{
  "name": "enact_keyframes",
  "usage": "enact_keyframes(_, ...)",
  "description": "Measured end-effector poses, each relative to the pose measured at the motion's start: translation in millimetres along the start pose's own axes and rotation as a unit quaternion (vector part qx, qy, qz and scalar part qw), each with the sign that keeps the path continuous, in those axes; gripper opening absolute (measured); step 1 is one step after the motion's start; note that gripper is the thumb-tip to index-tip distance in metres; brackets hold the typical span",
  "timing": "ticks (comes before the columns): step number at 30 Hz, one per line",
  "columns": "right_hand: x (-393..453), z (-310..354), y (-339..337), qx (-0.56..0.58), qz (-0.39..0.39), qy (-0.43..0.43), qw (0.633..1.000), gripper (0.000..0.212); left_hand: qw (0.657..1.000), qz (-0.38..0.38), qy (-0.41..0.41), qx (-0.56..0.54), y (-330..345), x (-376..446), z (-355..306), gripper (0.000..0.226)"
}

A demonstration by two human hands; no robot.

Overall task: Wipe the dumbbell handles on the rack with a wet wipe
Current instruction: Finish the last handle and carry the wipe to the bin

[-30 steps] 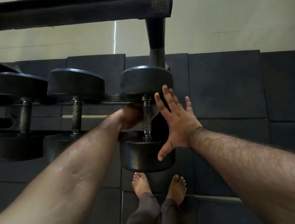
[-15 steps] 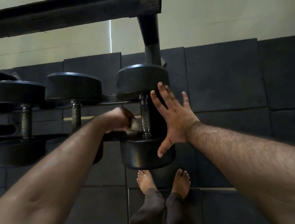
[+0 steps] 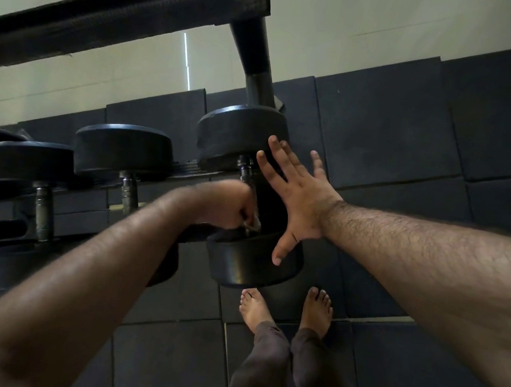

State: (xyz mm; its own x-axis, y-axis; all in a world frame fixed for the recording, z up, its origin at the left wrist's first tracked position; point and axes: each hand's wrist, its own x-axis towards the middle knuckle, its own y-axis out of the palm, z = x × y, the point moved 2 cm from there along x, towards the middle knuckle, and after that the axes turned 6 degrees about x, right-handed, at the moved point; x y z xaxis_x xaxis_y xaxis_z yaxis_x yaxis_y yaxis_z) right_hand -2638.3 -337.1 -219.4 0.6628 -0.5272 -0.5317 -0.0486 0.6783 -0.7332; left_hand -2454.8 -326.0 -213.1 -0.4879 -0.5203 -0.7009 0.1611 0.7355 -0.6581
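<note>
A black dumbbell (image 3: 251, 261) lies at the right end of the low rack (image 3: 187, 169), its metal handle (image 3: 246, 168) running between two round heads. My left hand (image 3: 229, 204) curls round a pale wet wipe (image 3: 252, 221) and holds it against the lower part of that handle. My right hand (image 3: 295, 198) is spread flat with straight fingers against the right side of the dumbbell, thumb lying on the near head. Most of the handle is hidden behind both hands.
Several more black dumbbells (image 3: 123, 151) sit in a row to the left on the rack. An upper rack beam (image 3: 125, 10) and its post (image 3: 257, 56) cross overhead. My bare feet (image 3: 285, 311) stand on dark rubber floor tiles just below the dumbbell.
My left hand with the wipe has slid down the handle toward the near head. My right hand has stayed flat against the dumbbell.
</note>
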Motion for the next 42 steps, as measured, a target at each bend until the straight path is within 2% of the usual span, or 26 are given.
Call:
enact_keyframes(2, 0, -2, 0, 0.003, -0.001, -0.001, 1.000, 0.192, 0.987, -0.148, -0.039, -0.056, -16, 2, 11, 0.021)
enact_keyframes(3, 0, -2, 0, 0.004, -0.001, 0.000, 1.000, 0.192, 0.976, -0.208, -0.049, -0.030, -18, 4, 10, 0.025)
enact_keyframes(4, -1, -2, 0, 0.003, 0.000, 0.003, 1.000, 0.192, 0.973, -0.223, -0.053, 0.017, -12, 8, 2, 0.031)
enact_keyframes(6, 0, -2, 0, -0.002, 0.000, 0.003, 1.000, 0.192, 0.988, -0.139, -0.058, 0.040, 11, 17, -21, 0.034)
enact_keyframes(8, 0, -1, -1, -0.006, 0.000, 0.001, 1.000, 0.192, 0.999, -0.034, -0.029, 0.026, 19, 19, -30, 0.025)
enact_keyframes(9, 0, -1, -1, -0.006, 0.000, 0.003, 1.000, 0.192, 1.000, -0.009, -0.013, 0.026, 12, 17, -26, 0.020)
enact_keyframes(10, -1, -1, -1, -0.004, 0.000, 0.004, 1.000, 0.192, 1.000, -0.015, -0.005, 0.023, 3, 16, -18, 0.016)
enact_keyframes(11, -1, -1, -1, -0.003, -0.002, 0.004, 1.000, 0.192, 0.998, -0.051, -0.009, 0.037, -6, 19, -7, 0.017)
enact_keyframes(13, 0, -1, -2, 0.001, -0.004, 0.002, 1.000, 0.192, 0.979, -0.153, -0.058, 0.122, -11, 17, 4, 0.027)
enact_keyframes(14, 0, -1, -1, 0.002, -0.006, 0.001, 1.000, 0.192, 0.967, -0.177, -0.080, 0.165, -5, 17, -2, 0.032)
enact_keyframes(16, -1, -2, -1, 0.001, -0.009, -0.003, 1.000, 0.192, 0.972, -0.136, -0.081, 0.173, 12, 17, -23, 0.034)
enact_keyframes(19, 0, -2, -1, -0.002, -0.011, 0.001, 1.000, 0.192, 0.998, 0.000, -0.025, 0.049, 17, 8, -18, 0.027)
enact_keyframes(20, 0, -1, -1, -0.003, -0.011, 0.003, 1.000, 0.192, 1.000, 0.012, -0.023, 0.014, 16, 1, -7, 0.025)
enact_keyframes(21, 0, 0, -2, -0.006, -0.012, 0.003, 1.000, 0.192, 0.999, -0.010, -0.043, -0.023, 15, -7, 7, 0.024)
enact_keyframes(22, -1, 1, -4, -0.008, -0.011, 0.004, 1.000, 0.191, 0.992, -0.062, -0.069, -0.081, 14, -17, 17, 0.025)
enact_keyframes(23, -3, 3, -5, -0.010, -0.009, 0.007, 1.000, 0.191, 0.976, -0.121, -0.095, -0.156, 15, -28, 24, 0.024)
enact_keyframes(25, -6, 8, -9, -0.016, -0.003, 0.017, 1.000, 0.190, 0.910, -0.211, -0.156, -0.320, 18, -51, 26, 0.021)
enact_keyframes(28, -12, 23, -25, -0.023, 0.019, 0.040, 0.999, 0.190, 0.804, -0.269, -0.212, -0.487, 20, -81, 16, 0.026)
enact_keyframes(32, -37, 48, -67, 0.038, 0.023, 0.067, 0.997, 0.178, 0.731, -0.345, -0.237, -0.539, 2, -125, -3, 0.029)
enact_keyframes(34, -58, 69, -93, 0.086, -0.028, 0.055, 0.994, 0.169, 0.680, -0.380, -0.230, -0.584, -13, -153, -18, 0.028)
enact_keyframes(36, -82, 93, -119, 0.142, -0.099, 0.031, 0.984, 0.151, 0.644, -0.414, -0.230, -0.601, -29, -183, -33, 0.026)
enact_keyframes(39, -115, 129, -154, 0.208, -0.204, -0.023, 0.956, 0.118, 0.609, -0.460, -0.216, -0.609, -53, -226, -47, 0.020)
enact_keyframes(42, -137, 170, -185, 0.220, -0.267, -0.109, 0.932, 0.093, 0.588, -0.482, -0.168, -0.628, -82, -272, -66, 0.018)
